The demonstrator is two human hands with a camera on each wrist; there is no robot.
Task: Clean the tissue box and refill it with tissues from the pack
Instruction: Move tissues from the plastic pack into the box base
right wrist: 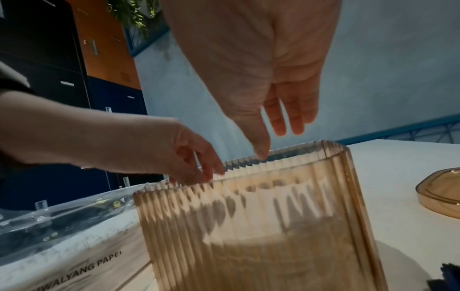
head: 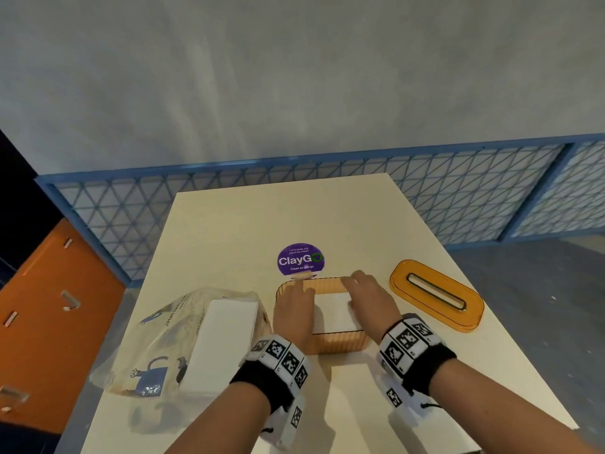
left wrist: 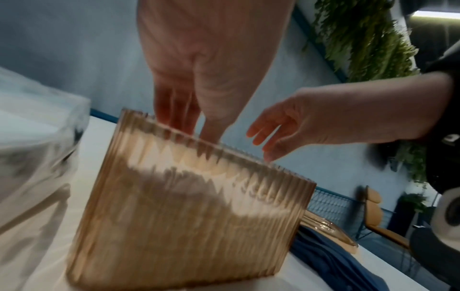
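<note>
Both hands reach down into an open, ribbed amber tissue box (head: pixel 340 344) at the middle of a cream table (head: pixel 229 224). The left hand (head: pixel 292 311) has straight, relaxed fingers inside the box's left end, gripping nothing. The right hand (head: pixel 370 298) is likewise loose and flat, over the right end. Between them, white tissues (head: pixel 334 311) lie inside the box. Just left of the box sits a clear plastic tissue pack (head: pixel 157 342) with a white stack showing at its open top. Right of the box, apart from it, lies the amber lid (head: pixel 435 294), slot upward. Beyond the box a round purple sticker (head: pixel 299 258) is stuck to the table.
</note>
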